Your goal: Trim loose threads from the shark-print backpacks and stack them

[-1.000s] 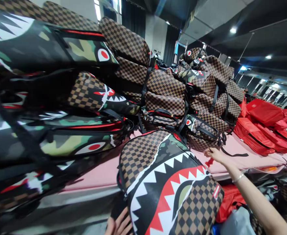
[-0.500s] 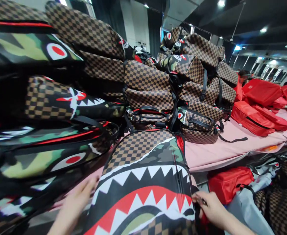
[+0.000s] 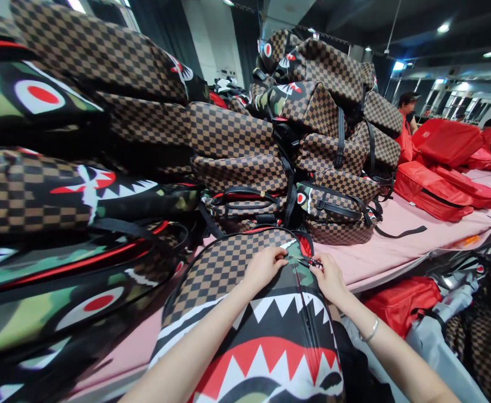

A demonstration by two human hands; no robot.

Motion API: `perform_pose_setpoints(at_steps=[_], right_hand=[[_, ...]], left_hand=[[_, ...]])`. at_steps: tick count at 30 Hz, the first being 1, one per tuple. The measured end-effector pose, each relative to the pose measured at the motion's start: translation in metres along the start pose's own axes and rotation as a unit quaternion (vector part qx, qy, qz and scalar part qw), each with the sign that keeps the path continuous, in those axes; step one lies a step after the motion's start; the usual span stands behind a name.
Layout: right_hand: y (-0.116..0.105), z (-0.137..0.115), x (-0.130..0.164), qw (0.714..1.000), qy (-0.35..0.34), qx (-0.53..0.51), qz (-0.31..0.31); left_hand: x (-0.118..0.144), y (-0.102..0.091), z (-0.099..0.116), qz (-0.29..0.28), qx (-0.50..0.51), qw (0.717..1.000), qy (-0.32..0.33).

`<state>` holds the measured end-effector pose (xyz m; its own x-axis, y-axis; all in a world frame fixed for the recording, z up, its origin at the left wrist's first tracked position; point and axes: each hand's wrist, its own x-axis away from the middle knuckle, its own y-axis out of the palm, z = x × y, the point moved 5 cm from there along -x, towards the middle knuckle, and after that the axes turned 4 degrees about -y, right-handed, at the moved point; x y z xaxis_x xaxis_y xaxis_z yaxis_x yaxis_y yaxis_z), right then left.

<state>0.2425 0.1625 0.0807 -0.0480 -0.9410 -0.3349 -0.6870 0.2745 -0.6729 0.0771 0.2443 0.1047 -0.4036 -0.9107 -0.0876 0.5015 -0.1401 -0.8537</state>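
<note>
Well, shark-mouth bag (image 3: 258, 330): lower centre, under both hands, long axis running up the frame.
Left hand (image 3: 266, 266): drawn narrow near the bag's top; I can't tell if it pinches anything.
Small dark tool (image 3: 311, 262): between the hands.
Right hand (image 3: 328, 275): gripping that tool, nearer the right edge.

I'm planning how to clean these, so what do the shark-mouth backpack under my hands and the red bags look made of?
Shark-mouth backpack: probably coated faux leather with a soft sheen; its printed surface looks smooth. Red bags: likely nylon or polyester cloth, faintly glossy; soft creases show.
</note>
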Motion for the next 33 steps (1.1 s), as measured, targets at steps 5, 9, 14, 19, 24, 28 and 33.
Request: perform_pose_setpoints(at_steps=[5, 9, 14, 19, 24, 28, 33], right_hand=[[0.004, 0.003, -0.018, 0.999, -0.001, 0.034, -0.017], [0.006, 0.000, -0.025, 0.997, -0.003, 0.060, -0.040], [0.004, -0.004, -0.027, 0.994, -0.005, 0.087, -0.067], [0.002, -0.010, -0.032, 0.989, -0.020, 0.113, -0.097], [0.004, -0.014, -0.038, 0.983, -0.026, 0.142, -0.118], [0.006, -0.018, -0.041, 0.977, -0.023, 0.167, -0.131], [0.005, -0.026, -0.042, 0.975, -0.024, 0.175, -0.137]], left_hand=[[-0.007, 0.005, -0.001, 0.005, -0.038, 0.999, -0.002], [-0.009, 0.011, 0.000, -0.001, -0.056, 0.998, 0.013], [-0.010, 0.017, -0.002, 0.015, -0.074, 0.997, -0.006], [-0.013, 0.018, -0.004, 0.022, -0.068, 0.997, -0.024], [-0.015, 0.016, -0.004, 0.013, -0.069, 0.997, -0.012], [-0.015, 0.016, -0.002, 0.009, -0.077, 0.997, -0.005], [-0.013, 0.015, 0.001, 0.012, -0.087, 0.996, 0.000]])
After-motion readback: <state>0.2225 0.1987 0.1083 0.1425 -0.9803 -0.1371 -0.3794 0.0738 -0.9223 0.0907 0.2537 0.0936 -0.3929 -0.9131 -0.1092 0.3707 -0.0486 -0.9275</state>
